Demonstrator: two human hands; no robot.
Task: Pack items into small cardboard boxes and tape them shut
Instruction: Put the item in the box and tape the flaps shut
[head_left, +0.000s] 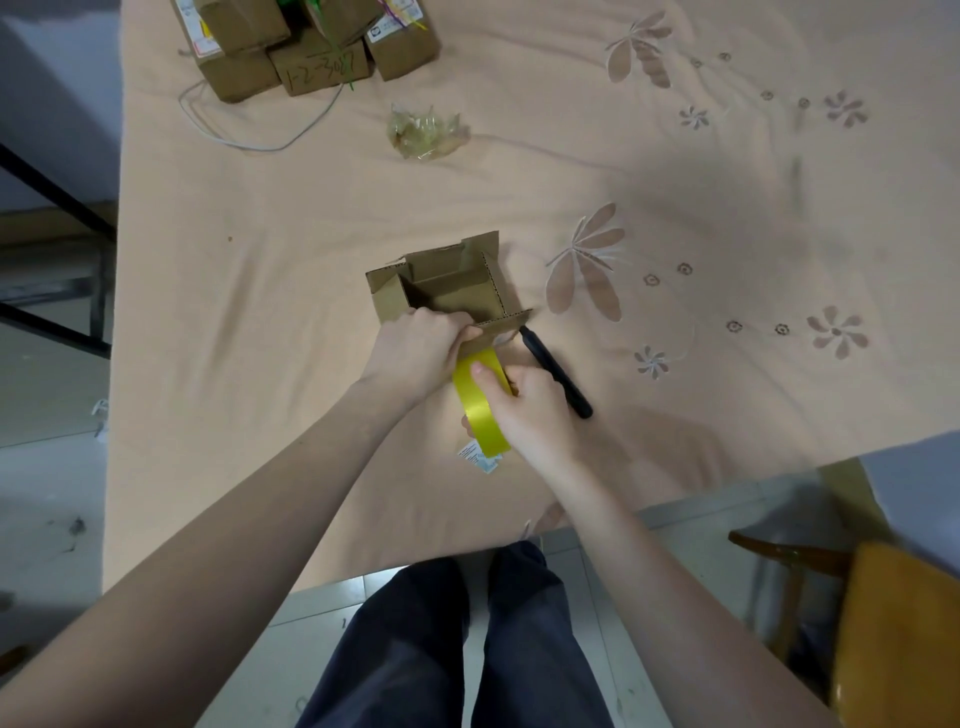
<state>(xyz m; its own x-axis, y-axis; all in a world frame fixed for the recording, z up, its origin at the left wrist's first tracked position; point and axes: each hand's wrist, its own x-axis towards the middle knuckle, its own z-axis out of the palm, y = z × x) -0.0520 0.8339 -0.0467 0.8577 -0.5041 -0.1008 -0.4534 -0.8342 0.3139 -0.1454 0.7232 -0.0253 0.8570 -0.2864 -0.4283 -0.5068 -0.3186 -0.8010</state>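
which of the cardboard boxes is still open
The box under the left hand, flaps up and inside showing. The stacked boxes at the far edge are closed.

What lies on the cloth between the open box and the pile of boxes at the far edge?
In the head view, a crumpled clear wrapper and a thin white cable lie between the open box and the pile of boxes.

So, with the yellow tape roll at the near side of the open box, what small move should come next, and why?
Probably pull the yellow tape roll a little further toward the body. The right hand holds it against the near wall of the open box, which the left hand steadies; the flaps stand open.
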